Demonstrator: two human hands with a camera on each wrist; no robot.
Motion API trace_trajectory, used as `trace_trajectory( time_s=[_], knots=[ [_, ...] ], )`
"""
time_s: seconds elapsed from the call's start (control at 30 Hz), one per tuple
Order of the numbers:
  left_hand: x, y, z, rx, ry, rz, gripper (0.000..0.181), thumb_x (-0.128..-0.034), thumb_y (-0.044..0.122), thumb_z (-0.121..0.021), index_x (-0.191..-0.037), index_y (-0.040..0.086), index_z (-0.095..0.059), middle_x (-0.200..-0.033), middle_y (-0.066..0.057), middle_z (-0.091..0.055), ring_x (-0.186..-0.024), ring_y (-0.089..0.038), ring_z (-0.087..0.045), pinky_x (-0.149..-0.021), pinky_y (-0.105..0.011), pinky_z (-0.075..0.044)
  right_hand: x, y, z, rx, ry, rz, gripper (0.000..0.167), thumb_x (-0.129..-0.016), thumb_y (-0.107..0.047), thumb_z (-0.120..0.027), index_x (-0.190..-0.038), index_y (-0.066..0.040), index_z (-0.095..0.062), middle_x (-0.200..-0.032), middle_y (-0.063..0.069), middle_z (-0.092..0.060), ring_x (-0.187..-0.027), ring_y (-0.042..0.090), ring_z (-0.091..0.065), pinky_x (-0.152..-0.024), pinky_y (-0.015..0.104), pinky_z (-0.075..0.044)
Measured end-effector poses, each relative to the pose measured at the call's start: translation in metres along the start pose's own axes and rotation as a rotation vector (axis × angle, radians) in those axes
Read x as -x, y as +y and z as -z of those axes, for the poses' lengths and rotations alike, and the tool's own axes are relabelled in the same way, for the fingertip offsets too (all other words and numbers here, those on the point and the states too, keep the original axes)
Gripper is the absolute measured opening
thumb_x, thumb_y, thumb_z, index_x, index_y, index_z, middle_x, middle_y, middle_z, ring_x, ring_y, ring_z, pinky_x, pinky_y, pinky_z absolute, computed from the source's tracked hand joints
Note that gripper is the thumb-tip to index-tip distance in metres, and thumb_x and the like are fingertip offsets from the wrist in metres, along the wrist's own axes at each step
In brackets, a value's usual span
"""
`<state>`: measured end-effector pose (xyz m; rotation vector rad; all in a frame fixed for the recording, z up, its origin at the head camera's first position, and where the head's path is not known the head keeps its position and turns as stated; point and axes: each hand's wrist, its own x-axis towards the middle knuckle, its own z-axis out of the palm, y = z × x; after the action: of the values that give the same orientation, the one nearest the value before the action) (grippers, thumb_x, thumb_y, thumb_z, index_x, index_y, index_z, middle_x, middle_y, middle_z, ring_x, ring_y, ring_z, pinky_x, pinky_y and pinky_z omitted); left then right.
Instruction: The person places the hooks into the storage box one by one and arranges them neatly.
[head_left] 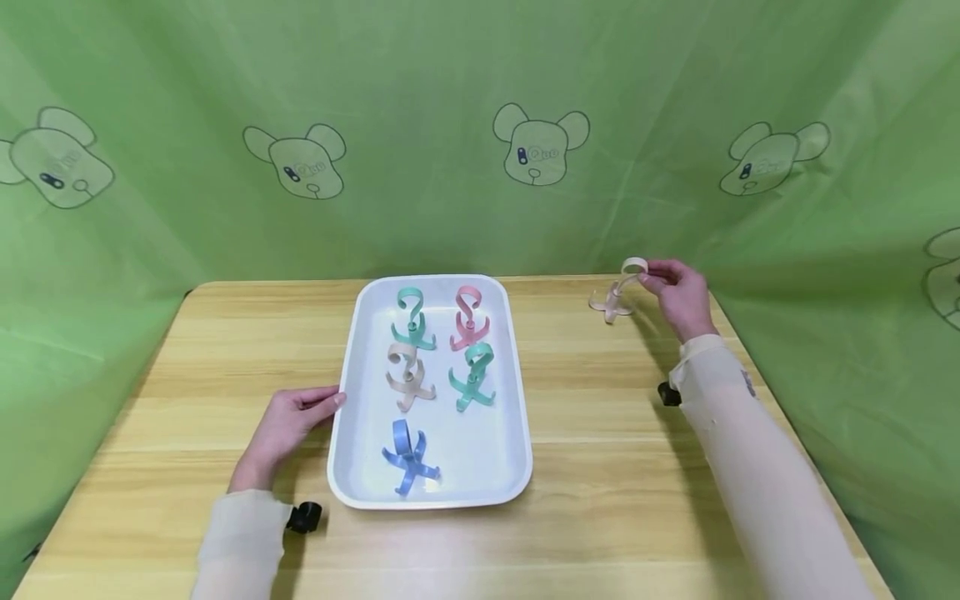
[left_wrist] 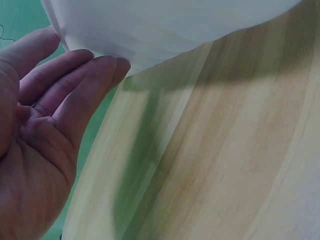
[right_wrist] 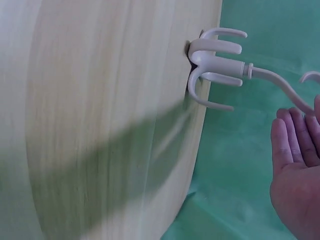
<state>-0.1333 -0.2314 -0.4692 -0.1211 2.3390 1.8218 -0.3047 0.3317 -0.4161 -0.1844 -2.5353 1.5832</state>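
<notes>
My right hand (head_left: 678, 296), at the table's far right, pinches the curved top of a beige rotating multi-prong hook (head_left: 612, 304). In the right wrist view that hook (right_wrist: 217, 65) stands with its prongs' base at the tabletop; part of its curl is hidden or out of frame by the hand (right_wrist: 300, 155). My left hand (head_left: 288, 425) holds the left rim of a white tray (head_left: 341, 450), thumb at the edge. The left wrist view has its fingers (left_wrist: 82, 95) against the tray's outer wall (left_wrist: 150, 30).
Inside the tray lie two green hooks (head_left: 412, 333) (head_left: 472, 387), one pink hook (head_left: 468, 332), one beige hook (head_left: 408, 383) and one blue hook (head_left: 410, 467). A wooden table (head_left: 600, 517) bears everything. Green curtains (head_left: 420, 225) with bear prints surround its back and sides.
</notes>
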Motion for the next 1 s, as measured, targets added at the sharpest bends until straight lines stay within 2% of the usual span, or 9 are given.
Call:
trace_trajectory(
  time_s=[0.23,0.4,0.53,0.83,1.0],
  knots=[
    [0.001,-0.003,0.0,0.017,-0.007,0.032,0.048,-0.0935,0.027,-0.071,-0.124,-0.008,-0.062,-0.122,-0.023,-0.063,-0.109,-0.027,-0.063,-0.088,-0.031,-0.056,0.001,0.011,0.002,-0.055,-0.01,-0.002,0.045,-0.095,-0.018,-0.068,-0.132,0.005,-0.054,-0.112,0.005,-0.061,-0.097,0.007,-0.056,-0.086,0.014,-0.05],
    [0.001,-0.004,0.0,0.026,0.004,0.033,0.048,-0.0931,0.027,-0.071,-0.123,-0.009,-0.062,-0.121,-0.024,-0.063,-0.107,-0.025,-0.064,-0.087,-0.03,-0.056,0.0,0.013,0.001,-0.11,-0.015,0.01,0.045,-0.095,-0.016,-0.069,-0.132,0.004,-0.054,-0.11,-0.001,-0.061,-0.097,0.007,-0.057,-0.087,0.014,-0.05],
    [0.001,-0.004,0.0,0.038,0.009,0.032,0.049,-0.0924,0.027,-0.072,-0.123,-0.009,-0.062,-0.121,-0.023,-0.063,-0.104,-0.021,-0.066,-0.086,-0.03,-0.057,-0.001,0.012,0.0,-0.145,-0.016,-0.002,0.043,-0.094,-0.013,-0.069,-0.131,0.005,-0.054,-0.108,0.0,-0.062,-0.097,0.008,-0.058,-0.087,0.015,-0.051],
    [-0.001,-0.005,0.001,0.04,0.013,0.03,0.048,-0.0923,0.027,-0.072,-0.123,-0.008,-0.062,-0.12,-0.023,-0.064,-0.102,-0.018,-0.066,-0.086,-0.029,-0.057,0.002,0.005,-0.002,-0.323,-0.026,-0.04,0.041,-0.093,0.0,-0.066,-0.129,0.01,-0.051,-0.111,0.008,-0.059,-0.099,0.014,-0.06,-0.091,0.02,-0.052],
    [-0.002,-0.006,0.001,0.04,0.018,0.03,0.049,-0.0923,0.028,-0.072,-0.124,-0.009,-0.062,-0.12,-0.023,-0.064,-0.101,-0.017,-0.066,-0.085,-0.029,-0.057,0.004,0.004,-0.006,-0.513,0.003,-0.027,0.03,-0.09,0.007,-0.066,-0.119,0.011,-0.056,-0.104,0.01,-0.062,-0.098,0.02,-0.063,-0.093,0.027,-0.053]
  ],
)
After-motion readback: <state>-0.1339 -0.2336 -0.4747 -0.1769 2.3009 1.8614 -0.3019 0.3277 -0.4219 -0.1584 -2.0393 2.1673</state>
